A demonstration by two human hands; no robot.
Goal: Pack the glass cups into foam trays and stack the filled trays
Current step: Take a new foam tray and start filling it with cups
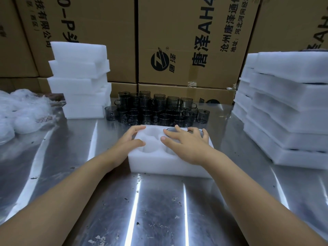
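- A scuffed, glossy steel desk [159, 210] is seen nearest.
- One white foam tray [159, 164], a soft block with round wells, lies under both hands; three wells are seen empty, the others are covered.
- The left hand [129, 141] is laid open on the tray's left edge, fingers extended.
- The right hand [188, 144] is spread flat over one dark cup rim [169, 130] set in a far well.
- Just beyond the fingertips, some thirty smoky glass cups [156, 109] with handles are clustered, some piled.
- Beyond-left, a foam stack [79, 82] of about five is seen; to the right, a taller foam pile [287, 112].
- Printed cardboard boxes [186, 41] are ranged behind.
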